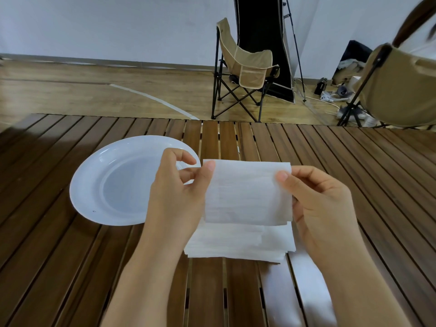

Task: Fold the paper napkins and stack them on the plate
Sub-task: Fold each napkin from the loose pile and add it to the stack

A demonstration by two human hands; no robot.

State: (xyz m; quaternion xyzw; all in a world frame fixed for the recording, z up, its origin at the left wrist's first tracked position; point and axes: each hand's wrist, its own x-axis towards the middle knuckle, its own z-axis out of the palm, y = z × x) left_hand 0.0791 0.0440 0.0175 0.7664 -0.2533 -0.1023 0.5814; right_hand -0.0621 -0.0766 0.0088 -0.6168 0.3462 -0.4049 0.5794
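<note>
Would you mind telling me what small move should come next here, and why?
Probably carry the napkin leftward and lay it on the plate: both hands, left hand and right hand, pinch it above the stack, it looks already folded, and the plate holds nothing.

Matt textured paper napkin [245,192]; glossy smooth white plate [94,185]; slatted wood table [59,256]

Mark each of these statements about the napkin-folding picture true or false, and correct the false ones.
1. Both hands hold one napkin by its top corners. True: left hand, right hand.
2. The plate already carries folded napkins. False: nothing lies on it.
3. A stack of napkins lies on the table under the held one. True.
4. The plate is to the right of the stack. False: it is to the left.
5. A folding chair stands beyond the table. True.
</note>
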